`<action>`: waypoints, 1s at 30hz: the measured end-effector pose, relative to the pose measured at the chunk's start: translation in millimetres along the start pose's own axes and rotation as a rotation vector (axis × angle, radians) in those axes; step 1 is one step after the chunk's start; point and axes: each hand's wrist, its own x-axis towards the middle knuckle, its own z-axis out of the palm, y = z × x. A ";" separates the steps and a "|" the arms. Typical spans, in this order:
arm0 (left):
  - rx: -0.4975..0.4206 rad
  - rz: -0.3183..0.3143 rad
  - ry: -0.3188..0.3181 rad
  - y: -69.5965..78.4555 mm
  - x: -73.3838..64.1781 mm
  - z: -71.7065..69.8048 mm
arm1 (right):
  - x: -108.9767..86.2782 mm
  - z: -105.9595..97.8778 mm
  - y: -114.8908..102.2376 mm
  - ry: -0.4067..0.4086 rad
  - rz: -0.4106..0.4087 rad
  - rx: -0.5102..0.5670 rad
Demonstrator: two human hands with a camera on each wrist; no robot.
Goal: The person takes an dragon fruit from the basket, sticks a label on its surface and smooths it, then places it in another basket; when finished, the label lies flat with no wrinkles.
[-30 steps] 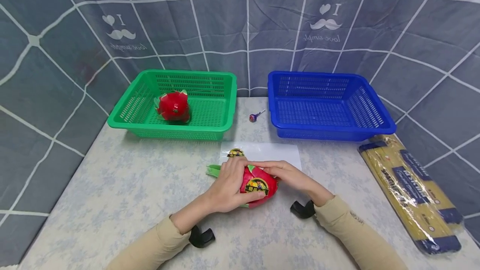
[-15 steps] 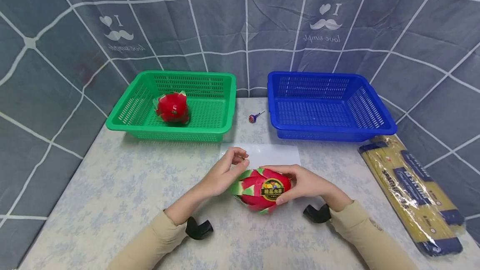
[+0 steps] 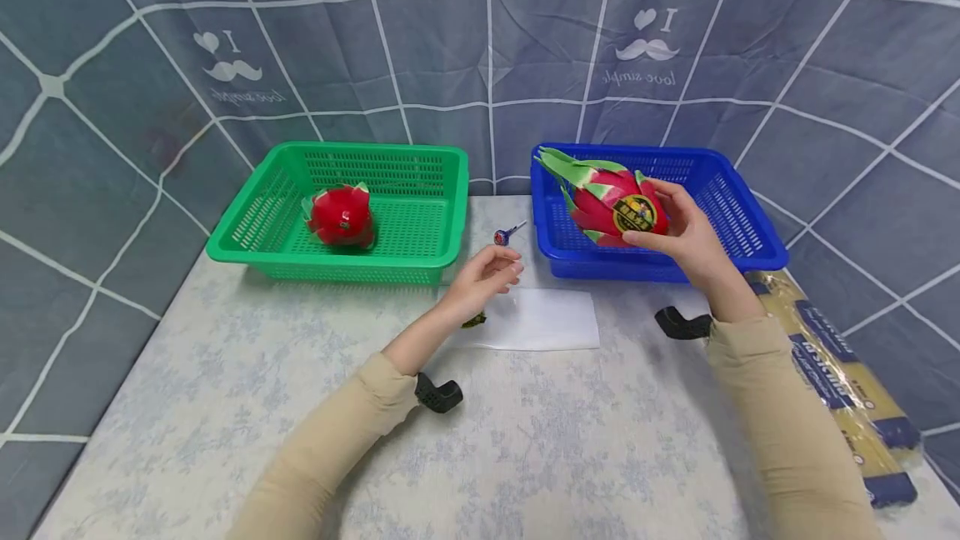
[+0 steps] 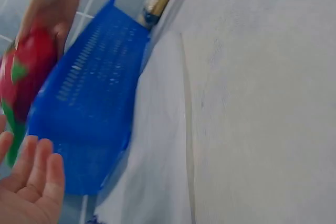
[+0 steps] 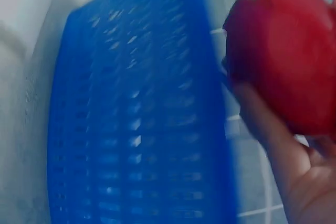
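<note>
A dragon fruit point(image 3: 600, 197) with a black and gold label is held up over the blue basket point(image 3: 607, 263). My right hand point(image 3: 693, 236) grips its blunt end, its green leafy tip pointing left. In the right wrist view the red fruit point(image 5: 286, 56) sits in the fingers, above the basket's rim. My left hand point(image 3: 483, 282) hovers with loosely bent fingers and holds nothing. Just beyond its fingertips lies a lollipop point(image 3: 504, 237). In the left wrist view the left fingers point(image 4: 39, 169) are spread near the basket.
A green basket point(image 3: 367, 257) at the back left contains another red fruit point(image 3: 341, 215). A white sheet point(image 3: 540, 319) lies in the middle, a dark label point(image 3: 474, 320) at its left side. Yellow and blue plastic packages point(image 3: 832, 365) lie at the right, partly behind the right arm.
The right hand has lifted the dragon fruit from the table's middle to above the blue basket. The left hand has let go of the fruit and moved forward, towards the lollipop.
</note>
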 end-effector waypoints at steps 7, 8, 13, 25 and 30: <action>-0.103 -0.025 0.162 -11.6 30.8 28.8 | 45.3 5.8 18.7 -0.009 0.208 -0.373; -0.111 -0.025 0.189 -13.0 33.9 31.4 | 49.0 6.4 22.1 -0.024 0.227 -0.383; -0.098 -0.017 0.275 -15.9 42.1 38.2 | 58.2 4.6 34.8 -0.099 0.289 -0.420; 0.024 -0.041 0.134 -7.3 29.1 23.2 | 62.5 7.1 21.3 -0.301 0.364 -0.666; 0.161 -0.003 -0.030 4.3 -5.4 -14.6 | 63.9 14.0 -5.0 -0.239 0.302 -0.828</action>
